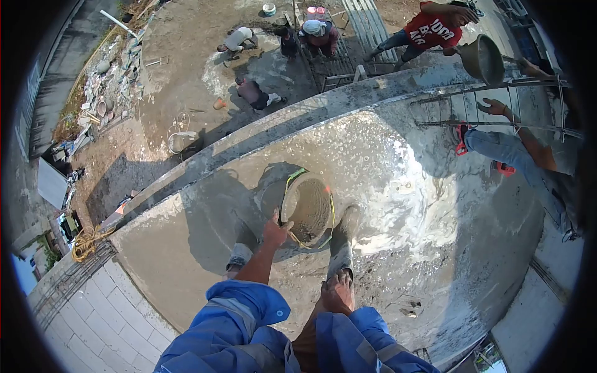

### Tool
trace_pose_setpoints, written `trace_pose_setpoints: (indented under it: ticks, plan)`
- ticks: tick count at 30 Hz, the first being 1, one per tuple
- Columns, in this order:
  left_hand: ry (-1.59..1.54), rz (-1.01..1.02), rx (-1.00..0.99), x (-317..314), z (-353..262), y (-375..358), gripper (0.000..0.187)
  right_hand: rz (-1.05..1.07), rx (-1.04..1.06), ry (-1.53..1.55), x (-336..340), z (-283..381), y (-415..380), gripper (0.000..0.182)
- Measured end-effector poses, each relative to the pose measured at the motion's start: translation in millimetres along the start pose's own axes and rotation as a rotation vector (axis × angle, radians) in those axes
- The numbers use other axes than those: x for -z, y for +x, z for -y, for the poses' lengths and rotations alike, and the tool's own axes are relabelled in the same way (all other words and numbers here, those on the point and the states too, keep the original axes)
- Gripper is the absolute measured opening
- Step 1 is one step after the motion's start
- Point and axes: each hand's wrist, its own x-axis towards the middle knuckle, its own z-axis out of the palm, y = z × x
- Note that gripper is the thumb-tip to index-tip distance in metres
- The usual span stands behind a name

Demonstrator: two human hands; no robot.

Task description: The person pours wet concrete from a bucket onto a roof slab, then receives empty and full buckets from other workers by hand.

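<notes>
A cement-caked bucket (309, 210) with a green and yellow cord around its rim sits on wet concrete between my boots; grey residue coats its inside. My left hand (275, 230) grips the bucket's left rim, its fingers curled at the edge. Lower down, my right hand (337, 292) rests on my right leg at the top of the muddy boot (341, 245), holding nothing that I can see. My left boot (242, 248) stands to the left of the bucket, partly in shadow.
Beyond the raised concrete edge (249, 140), the ground drops to a lower level with several workers. At right, a person in jeans (507, 149) stands near a rebar frame (460, 105); another bucket (482, 60) is held there. Coiled yellow rope (87, 244) lies left.
</notes>
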Motion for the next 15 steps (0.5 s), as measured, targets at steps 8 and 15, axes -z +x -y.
trace_pose_setpoints:
  ticks: [8,15]
  plan:
    - [-0.076,0.046,-0.026,6,23,12,0.077,0.034,-0.089,-0.061,23,25,-3,0.057]
    - [-0.413,0.214,0.087,8,8,16,0.076,-0.804,-0.305,0.362,100,-40,27,0.054]
